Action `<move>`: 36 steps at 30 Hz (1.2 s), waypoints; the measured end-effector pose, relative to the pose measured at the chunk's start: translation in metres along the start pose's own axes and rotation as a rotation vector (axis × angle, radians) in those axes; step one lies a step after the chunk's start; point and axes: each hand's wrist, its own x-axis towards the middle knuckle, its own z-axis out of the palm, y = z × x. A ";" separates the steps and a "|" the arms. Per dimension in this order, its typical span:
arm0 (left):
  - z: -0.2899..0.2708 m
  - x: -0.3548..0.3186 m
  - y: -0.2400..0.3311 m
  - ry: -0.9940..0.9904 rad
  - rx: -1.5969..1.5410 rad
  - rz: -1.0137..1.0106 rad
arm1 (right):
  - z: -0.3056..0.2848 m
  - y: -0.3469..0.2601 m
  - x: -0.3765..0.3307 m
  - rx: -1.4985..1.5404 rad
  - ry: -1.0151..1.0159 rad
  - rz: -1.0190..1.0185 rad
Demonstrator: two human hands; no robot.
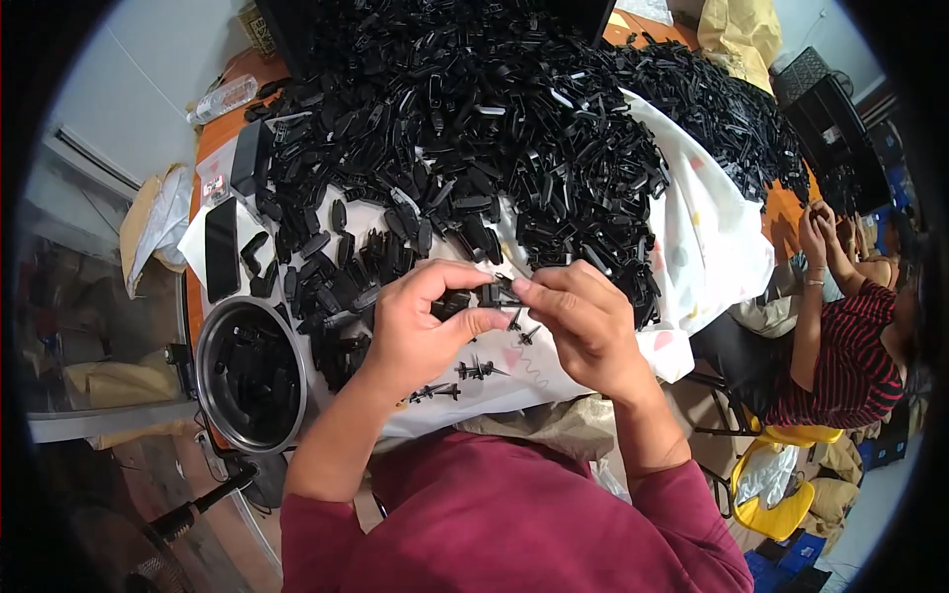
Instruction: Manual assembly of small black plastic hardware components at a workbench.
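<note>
My left hand [420, 321] and my right hand [585, 326] meet over the near edge of the cloth-covered table. Between their fingertips is a small black plastic part [502, 284], partly covered by the fingers. My right thumb and fingers pinch at its right side; my left index finger and thumb curve around its left side. Just below, several small black pieces with thin pointed ends [478, 371] lie on the white patterned cloth [554, 368]. A big heap of black plastic parts [465, 119] spreads beyond my hands.
At the left stand a round metal bowl [205, 371] holding black parts and a dark phone [221, 252]. A clear bottle [225, 100] lies at the far left. On the right, another person in a striped shirt [835, 346] sits by a second heap [727, 124], near a yellow stool [771, 504].
</note>
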 end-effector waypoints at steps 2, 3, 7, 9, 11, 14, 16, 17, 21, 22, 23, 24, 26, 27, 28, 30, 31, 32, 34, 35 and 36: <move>-0.004 0.003 0.009 -0.039 0.289 0.276 | -0.004 -0.001 -0.002 -0.017 -0.062 -0.037; -0.005 0.003 0.008 -0.041 0.290 0.276 | -0.003 -0.001 -0.003 -0.017 -0.060 -0.035; 0.011 -0.011 -0.010 -0.044 -0.267 -0.168 | 0.014 -0.005 -0.013 0.032 -0.037 0.008; 0.027 -0.012 -0.015 0.110 -0.589 -0.427 | 0.027 -0.005 -0.022 -0.126 0.126 0.051; 0.040 -0.017 -0.017 0.162 -0.647 -0.367 | 0.032 -0.001 -0.028 -0.172 0.131 0.029; 0.033 -0.023 -0.017 0.142 -0.647 -0.420 | 0.034 -0.006 -0.037 0.182 0.130 0.364; 0.025 -0.026 -0.016 0.054 -0.805 -0.339 | 0.035 -0.013 -0.043 0.678 0.091 0.662; 0.019 -0.028 -0.015 0.055 -0.803 -0.336 | 0.037 -0.017 -0.042 0.900 0.083 0.692; -0.022 -0.053 -0.009 0.153 -0.072 -0.317 | 0.035 -0.004 -0.014 0.540 -0.314 0.494; -0.038 -0.059 -0.009 0.292 0.254 -0.129 | 0.039 0.010 -0.008 0.343 -0.297 0.491; -0.059 -0.061 -0.005 0.459 0.688 -0.015 | 0.034 0.030 -0.003 -0.037 -0.268 0.448; -0.076 -0.063 -0.003 0.634 0.874 -0.049 | 0.033 0.055 0.000 -0.276 -0.179 0.354; -0.119 -0.080 -0.009 0.623 1.139 -0.169 | 0.030 0.075 0.016 -0.483 -0.194 0.442; -0.127 -0.084 -0.009 0.612 1.109 -0.306 | 0.031 0.087 0.017 -0.613 -0.264 0.353; -0.140 -0.091 -0.018 0.535 1.202 -0.294 | 0.035 0.090 0.024 -0.672 -0.303 0.293; -0.141 -0.091 -0.028 0.458 1.254 -0.347 | 0.041 0.098 0.031 -0.733 -0.344 0.233; -0.132 -0.088 -0.024 0.465 1.414 -0.290 | 0.044 0.100 0.033 -0.755 -0.416 0.174; -0.124 -0.080 -0.022 0.472 1.433 -0.177 | 0.045 0.101 0.035 -0.780 -0.487 0.117; -0.101 -0.051 -0.028 0.386 1.328 -0.033 | 0.038 0.103 0.032 -0.714 -0.442 0.114; -0.088 -0.034 -0.027 0.308 1.214 0.003 | 0.034 0.102 0.032 -0.641 -0.386 0.108; -0.072 -0.018 -0.030 0.233 1.106 0.077 | 0.033 0.103 0.030 -0.528 -0.276 0.149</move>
